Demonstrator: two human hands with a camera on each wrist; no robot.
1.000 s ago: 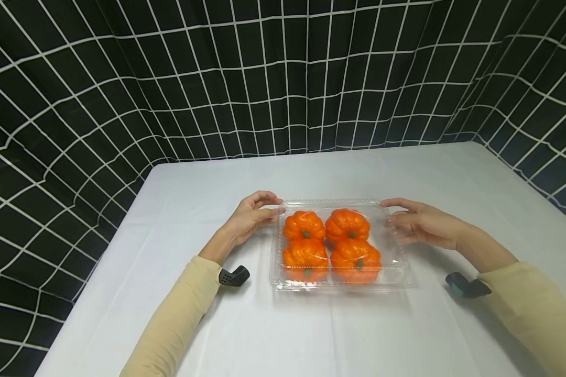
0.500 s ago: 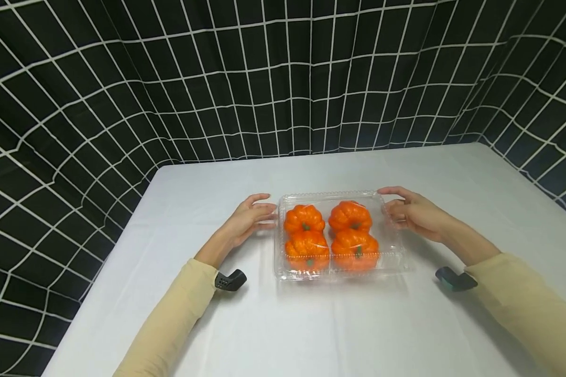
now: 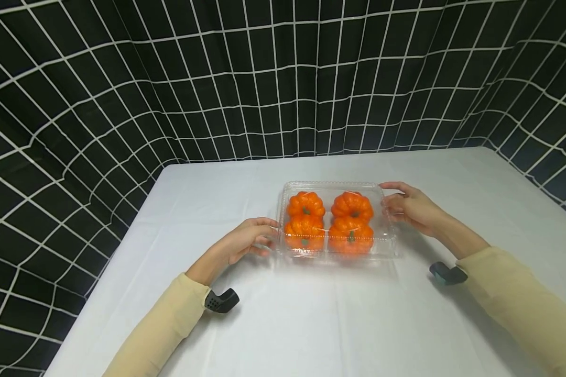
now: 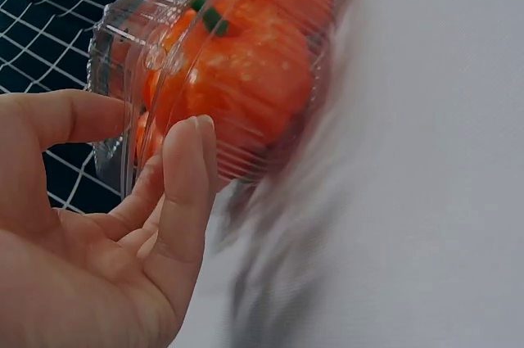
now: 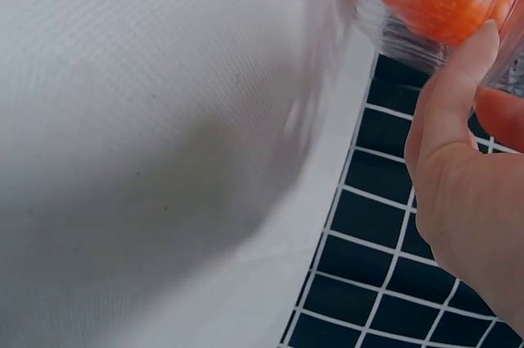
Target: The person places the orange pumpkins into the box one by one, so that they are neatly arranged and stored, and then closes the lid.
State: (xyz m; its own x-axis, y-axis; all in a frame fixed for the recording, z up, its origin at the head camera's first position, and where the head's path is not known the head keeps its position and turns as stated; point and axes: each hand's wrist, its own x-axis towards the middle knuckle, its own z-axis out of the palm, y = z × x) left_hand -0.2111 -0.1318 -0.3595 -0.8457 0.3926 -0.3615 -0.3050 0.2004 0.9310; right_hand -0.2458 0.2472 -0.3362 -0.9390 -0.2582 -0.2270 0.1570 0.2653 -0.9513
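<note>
A clear plastic clamshell box, its lid down, lies on the table with several small orange pumpkins inside. Two rows of pumpkins show, with one front pumpkin marked by a green stem. At the box's left end, my left hand touches the rim with loosely extended fingers; in the left wrist view its thumb overlaps the near side. My right hand holds the far right corner, index finger along the back. The right wrist view shows its thumb against the end wall, with other fingers partly hidden.
The white cloth-covered table extends around the box. A black curtain with a white grid hangs behind the table and along both sides. Black wrist devices protrude from the sleeves.
The box has moved away from me toward the back of the table, along with my right hand. My left hand has let go of the back left corner and come nearer along the left end.
</note>
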